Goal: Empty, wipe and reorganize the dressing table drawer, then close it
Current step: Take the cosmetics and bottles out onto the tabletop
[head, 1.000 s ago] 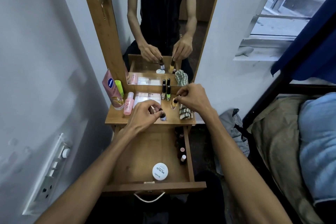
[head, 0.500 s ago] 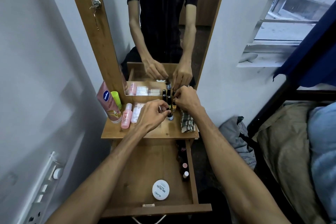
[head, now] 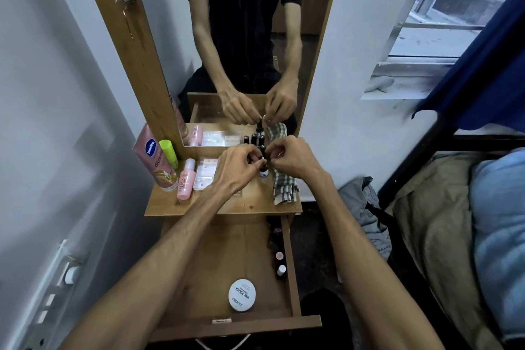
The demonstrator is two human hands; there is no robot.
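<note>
We're in a home bedroom. There's the wooden dressing table (head: 176, 204) with its tall mirror (head: 255, 37), beside a rumpled bed (head: 454, 221).

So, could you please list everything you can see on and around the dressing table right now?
Drawer: one, wooden, pulled open.
Round tin: one, white, front of the drawer.
Small bottles: at least two, pale caps, along the drawer's right wall.
Lotion tube: one, pink, tabletop left.
Green stick: one, beside the tube.
Pink bottle: one, tabletop left.
Flat packets: white, count unclear, by the pink bottle.
Checked cloth: one, tabletop right.
Dark bottles: several, at the mirror.
Mirror: one, wooden frame.
Left hand: fingers on a small bottle.
Right hand: fingers curled beside it.
</note>
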